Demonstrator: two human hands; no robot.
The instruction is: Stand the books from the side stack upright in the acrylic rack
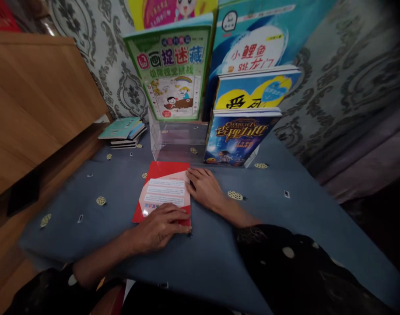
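Head view shows a red book (163, 190) lying flat on the blue desk (268, 197), with the left hand (160, 227) open and resting its fingers on the near edge. On the book's right side, the right hand (205, 188) is open too, and its fingertips touch the edge without a grip. Past both hands stands a clear rack (177, 146) with a green book (173, 78) and a dark blue book (241, 138), and a small book pile (126, 133) sits beyond the left hand, off to its left.

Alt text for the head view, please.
Left hand on the near end of a red book on a blue tablecloth, right hand at the book's right edge. Behind stand a clear rack of books and, at left, a book stack.
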